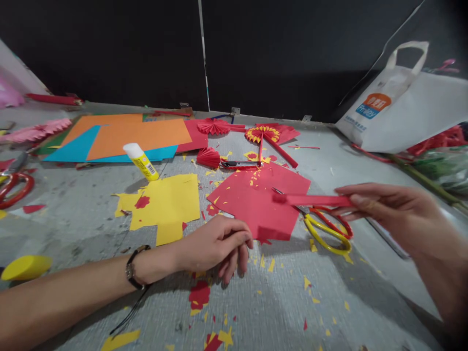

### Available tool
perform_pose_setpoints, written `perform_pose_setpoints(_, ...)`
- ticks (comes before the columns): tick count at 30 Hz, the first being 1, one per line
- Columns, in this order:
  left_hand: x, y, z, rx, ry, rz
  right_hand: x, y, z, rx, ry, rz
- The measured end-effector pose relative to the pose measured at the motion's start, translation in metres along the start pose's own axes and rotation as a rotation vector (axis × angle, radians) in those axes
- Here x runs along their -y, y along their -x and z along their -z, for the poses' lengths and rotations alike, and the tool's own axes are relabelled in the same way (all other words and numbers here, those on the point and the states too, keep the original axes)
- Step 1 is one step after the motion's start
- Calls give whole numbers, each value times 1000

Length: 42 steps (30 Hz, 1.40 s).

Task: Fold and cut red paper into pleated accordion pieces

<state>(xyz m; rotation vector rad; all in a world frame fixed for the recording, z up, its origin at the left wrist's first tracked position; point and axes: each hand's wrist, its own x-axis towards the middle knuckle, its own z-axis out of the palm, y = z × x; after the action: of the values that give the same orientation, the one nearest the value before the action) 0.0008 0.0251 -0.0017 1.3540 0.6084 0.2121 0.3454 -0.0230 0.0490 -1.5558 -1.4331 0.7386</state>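
Observation:
My right hand [395, 209] pinches one end of a narrow red folded paper strip [314, 200], which points left above the table. Below the strip lie scissors [329, 231] with red and yellow handles, their blades on red paper [268, 209]. My left hand [223, 243] rests near the front edge of that paper, its fingers loosely bent and slightly apart, with nothing seen in them. Left of it is a cut yellow sheet [179, 200] with a small red flower cutout [142, 202] on it. A glue stick [144, 163] stands tilted behind the sheet.
A box cutter [241, 165] lies near pleated red paper fans [214, 126]. Orange sheets [139, 139] and blue paper are stacked back left. Other red-handled scissors [18, 190] lie far left, a white bag [402, 109] back right. Paper scraps litter the table.

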Motion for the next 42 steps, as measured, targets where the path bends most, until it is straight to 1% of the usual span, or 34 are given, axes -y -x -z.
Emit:
perform_pose_setpoints(1,1,-1,1,-7,9,-10,0,-4,6,-78,-57,-62)
perform_pose_setpoints(2,2,-1,1,-11,22,-19,0,-6,9,-126,-113,-101)
perform_pose_setpoints(3,2,-2,1,-18,36,-28,-1,-6,8,-143,-167,-135)
perform_pose_setpoints(5,2,-3,1,-53,74,-48,-2,-1,-2,-91,-219,-139)
perform_pose_setpoints(7,1,-5,1,-94,101,-56,-2,8,-20,34,-238,-129)
perform_pose_setpoints(9,0,-5,1,-96,112,-46,-2,19,-39,151,-237,-107)
perform_pose_setpoints(11,1,-6,1,-81,123,-40,1,28,-53,199,-219,-76)
perform_pose_setpoints(13,1,-5,2,-85,133,-44,3,33,-61,214,-204,-21)
perform_pose_setpoints(16,1,-4,3,-94,130,-33,4,35,-63,210,-167,40)
perform_pose_setpoints(20,1,-3,4,-93,141,-41,0,35,-64,167,-136,48)
perform_pose_setpoints(25,3,-4,5,-85,162,-61,-7,37,-66,193,-86,85)
perform_pose_setpoints(29,4,-3,5,-86,132,-59,-7,37,-68,190,33,164)
perform_pose_setpoints(33,1,-2,5,-49,131,-62,-3,35,-72,186,151,208)
perform_pose_setpoints(35,-1,-2,5,-36,124,-56,-1,35,-74,218,133,188)
perform_pose_setpoints(39,-1,-2,5,-54,132,-80,1,35,-77,316,51,82)
perform_pose_setpoints(42,1,-2,5,-59,147,-80,2,36,-78,346,11,41)
